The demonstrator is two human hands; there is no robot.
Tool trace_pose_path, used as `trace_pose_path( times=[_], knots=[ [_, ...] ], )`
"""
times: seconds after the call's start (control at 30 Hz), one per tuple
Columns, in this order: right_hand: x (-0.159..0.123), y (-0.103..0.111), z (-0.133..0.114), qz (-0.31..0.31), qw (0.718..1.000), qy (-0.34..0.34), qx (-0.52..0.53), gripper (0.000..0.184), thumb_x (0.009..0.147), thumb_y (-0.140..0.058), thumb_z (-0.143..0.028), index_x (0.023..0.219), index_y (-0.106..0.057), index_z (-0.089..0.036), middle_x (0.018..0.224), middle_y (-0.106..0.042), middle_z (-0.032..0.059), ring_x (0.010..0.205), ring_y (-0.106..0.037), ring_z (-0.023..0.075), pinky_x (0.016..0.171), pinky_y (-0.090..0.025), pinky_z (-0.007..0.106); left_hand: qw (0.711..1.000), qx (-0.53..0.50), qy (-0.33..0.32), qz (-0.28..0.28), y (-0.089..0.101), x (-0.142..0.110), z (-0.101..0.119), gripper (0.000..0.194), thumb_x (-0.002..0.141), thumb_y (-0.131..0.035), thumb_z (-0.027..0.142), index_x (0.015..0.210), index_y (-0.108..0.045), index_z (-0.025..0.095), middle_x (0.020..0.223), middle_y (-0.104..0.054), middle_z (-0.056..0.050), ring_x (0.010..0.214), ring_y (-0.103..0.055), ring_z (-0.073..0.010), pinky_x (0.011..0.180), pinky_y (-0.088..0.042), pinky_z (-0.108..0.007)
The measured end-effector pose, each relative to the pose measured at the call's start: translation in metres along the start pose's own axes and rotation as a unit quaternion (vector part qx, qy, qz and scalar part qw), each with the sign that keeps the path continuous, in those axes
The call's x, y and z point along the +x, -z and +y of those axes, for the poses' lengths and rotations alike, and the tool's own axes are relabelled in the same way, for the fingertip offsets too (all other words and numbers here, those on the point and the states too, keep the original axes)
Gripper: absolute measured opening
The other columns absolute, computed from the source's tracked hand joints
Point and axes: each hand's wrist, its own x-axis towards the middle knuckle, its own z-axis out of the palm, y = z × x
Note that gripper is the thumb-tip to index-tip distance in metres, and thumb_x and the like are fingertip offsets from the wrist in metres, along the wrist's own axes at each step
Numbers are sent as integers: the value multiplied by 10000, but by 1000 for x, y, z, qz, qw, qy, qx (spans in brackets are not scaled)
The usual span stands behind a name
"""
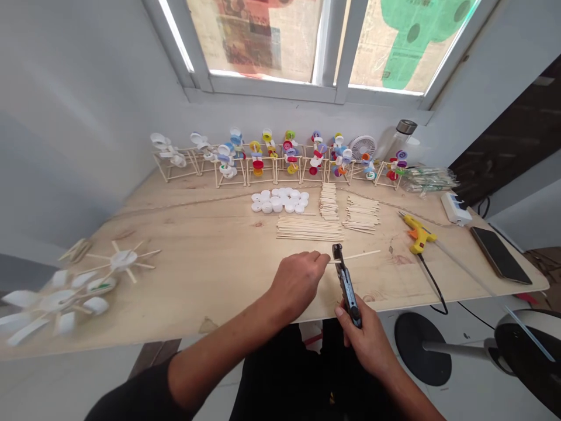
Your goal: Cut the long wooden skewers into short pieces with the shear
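Note:
My left hand [302, 280] is closed round one end of a thin wooden stick [362, 255], which lies across the jaws of a tool and sticks out on the right. The tool is a pair of dark multi-tool pliers [347, 287], tilted with its head up, and my right hand [366, 333] is wrapped round its handles. Whether the jaws bite into the stick I cannot tell. Just beyond lie a row of long wooden sticks [309, 228], shorter sticks [328, 202], another stack of short sticks [362, 213] and a cluster of white bottle caps [277, 204].
Stick frames with coloured cap wheels [289, 166] line the back. A yellow glue gun [419, 233], a phone [499, 254] and a power strip [456, 209] are at the right. White spoked wheels [123, 259] lie at the left. A fan [363, 148] and bottle [397, 143] stand behind.

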Motion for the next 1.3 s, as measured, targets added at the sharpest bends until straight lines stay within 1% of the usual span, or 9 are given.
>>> trace_pose_path(
  times=[0.17, 0.3, 0.37, 0.53, 0.77, 0.93, 1.07, 1.17, 1.3],
  knots=[
    [-2, -1, -4, 11, 1000, 8, -13, 201, 855, -446, -381, 787, -487, -196, 542, -466, -55, 441, -474, 118, 466, -373, 221, 991, 38, 4, 126, -19, -4, 8, 170, 784, -432, 55, 845, -552, 160, 702, -578, -35, 642, -515, -184, 583, -386, -298],
    [-3, -1, -9, 27, 999, 32, -22, 190, 851, -450, -353, 744, -472, -198, 580, -500, -33, 509, -488, 133, 512, -373, 227, 982, 58, -7, 179, -24, -5, 9, 154, 800, -438, 59, 827, -553, 157, 652, -541, -26, 594, -480, -166, 553, -352, -289],
    [-3, -3, -10, 37, 998, 43, -27, 177, 843, -459, -337, 740, -471, -194, 606, -512, -22, 547, -490, 139, 535, -372, 232, 979, 65, -9, 191, -24, -6, 9, 160, 806, -434, 55, 836, -558, 152, 642, -535, -23, 582, -475, -159, 543, -338, -285],
    [-1, -7, -10, 35, 998, 41, -25, 186, 838, -460, -328, 709, -450, -194, 574, -491, -29, 533, -453, 130, 524, -359, 233, 974, 63, -4, 220, -27, -6, 9, 171, 818, -425, 48, 846, -567, 139, 625, -532, -18, 551, -471, -142, 523, -321, -280],
    [-6, -2, -16, 22, 999, 7, -26, 129, 812, -494, -317, 776, -490, -194, 647, -540, -17, 585, -493, 142, 564, -384, 243, 962, 48, -71, 260, -34, -6, -2, 167, 843, -432, 103, 949, -561, 115, 588, -518, 0, 524, -481, -123, 499, -327, -265],
    [-12, 2, -22, 13, 1000, 0, -12, 104, 808, -500, -306, 807, -482, -204, 632, -568, -23, 576, -528, 147, 557, -382, 237, 960, 34, -102, 260, -29, -9, -4, 182, 849, -413, 111, 969, -549, 113, 579, -508, 7, 515, -483, -114, 490, -345, -256],
    [-16, 3, -23, 15, 1000, 1, -23, 128, 816, -493, -326, 768, -451, -215, 601, -571, -25, 560, -542, 154, 526, -364, 231, 959, 28, -116, 258, -23, -11, -3, 168, 842, -434, 104, 969, -543, 109, 574, -514, 7, 510, -475, -109, 489, -357, -247],
    [-16, 1, -20, 28, 999, 16, -42, 176, 830, -477, -354, 735, -409, -222, 576, -562, -26, 535, -535, 153, 503, -341, 231, 955, 16, -127, 269, -19, -13, -2, 186, 826, -468, 100, 1000, -533, 102, 562, -516, 11, 501, -482, -109, 481, -365, -240],
    [-15, -1, -16, 55, 995, 38, -80, 184, 827, -468, -337, 708, -377, -229, 532, -507, -40, 485, -494, 142, 477, -303, 232, 950, 6, -129, 283, -19, -15, -1, 230, 820, -468, 98, 1046, -514, 108, 626, -584, -20, 550, -548, -123, 513, -409, -240]
  ],
)
